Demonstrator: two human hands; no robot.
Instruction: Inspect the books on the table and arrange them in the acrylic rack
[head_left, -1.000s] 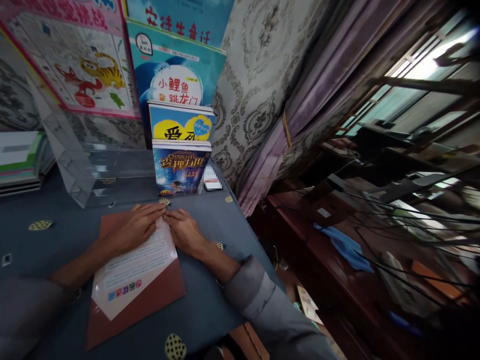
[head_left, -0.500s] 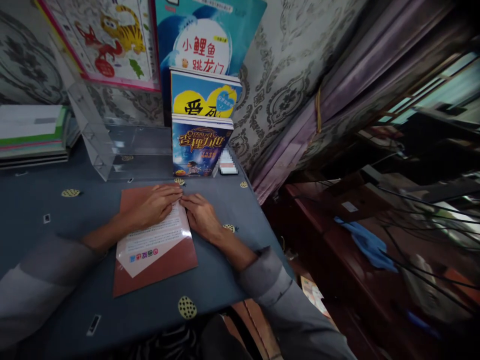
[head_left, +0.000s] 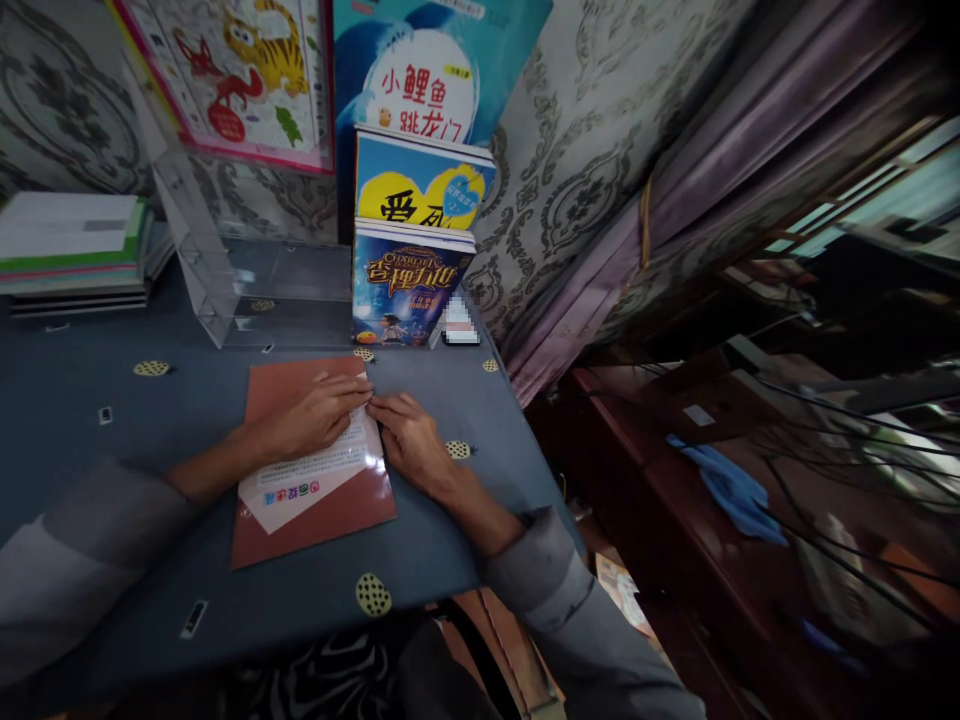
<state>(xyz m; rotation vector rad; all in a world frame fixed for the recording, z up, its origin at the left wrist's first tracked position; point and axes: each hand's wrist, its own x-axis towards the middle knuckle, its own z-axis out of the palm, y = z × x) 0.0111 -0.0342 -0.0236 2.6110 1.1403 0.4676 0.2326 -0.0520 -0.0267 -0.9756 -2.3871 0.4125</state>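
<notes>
A thin reddish-brown booklet (head_left: 262,545) with a pale printed panel lies on the table, its glossy cover catching the light. Across its upper part rests my left hand (head_left: 326,410), fingers stretched together toward the right edge. My right hand (head_left: 412,440) is at that same edge, with bent fingers closed on the booklet's upper right side. The fingertips of both hands nearly meet there. Exactly what lies under them is hidden.
A clear acrylic rack (head_left: 202,290) stands behind the booklet, with a blue book (head_left: 405,295) and several others upright at its right. Stacked books (head_left: 75,245) sit at the left. Beyond the table's right edge are a blue cloth (head_left: 731,490) and cables.
The view has shifted slightly, so the scene sits a little differently in the picture. Both hands stay at the booklet's upper right edge with only small finger movement.
</notes>
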